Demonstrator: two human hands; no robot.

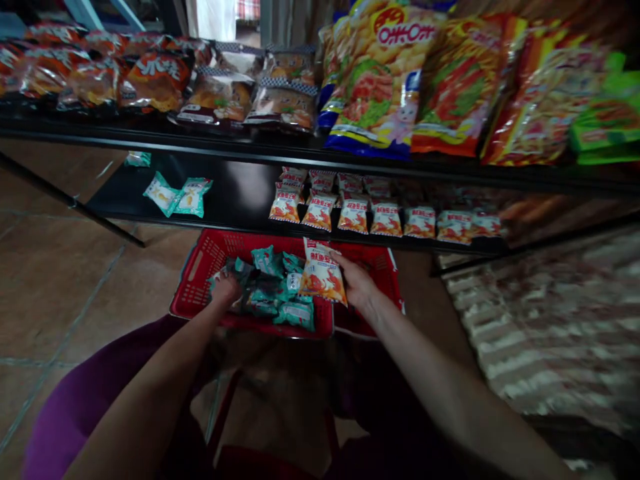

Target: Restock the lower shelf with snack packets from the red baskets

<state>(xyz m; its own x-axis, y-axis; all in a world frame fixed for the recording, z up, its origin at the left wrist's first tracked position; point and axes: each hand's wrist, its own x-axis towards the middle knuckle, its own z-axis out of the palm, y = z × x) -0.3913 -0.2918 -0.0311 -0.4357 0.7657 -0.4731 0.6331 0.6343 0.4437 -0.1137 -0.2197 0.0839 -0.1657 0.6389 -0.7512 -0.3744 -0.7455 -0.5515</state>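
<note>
large snack bags point(385, 80) on top shelf, black lower shelf point(240, 193), tiled floor point(50, 280)

Brown tiled floor point(55, 280) spreads at my nine o'clock; black two-tier metal shelving point(240, 193) stands at twelve, dimly lit.

Basket point(200, 273) sits on the floor point(60, 280), both hands in it. Left hand point(225, 288) rests on the packet pile point(273, 293) at the basket's left-middle; right hand point(356, 283) is just right of the pile, gripping a single snack packet point(323, 273) that stands between the hands. Lower shelf point(240, 193) is just beyond the hands: row of small packets point(370, 213) ahead-right, two loose packets point(177, 195) ahead-left. Upper shelf point(165, 137) above that: big bags point(390, 73) over the right hand, smaller bags point(150, 77) further left.
</note>
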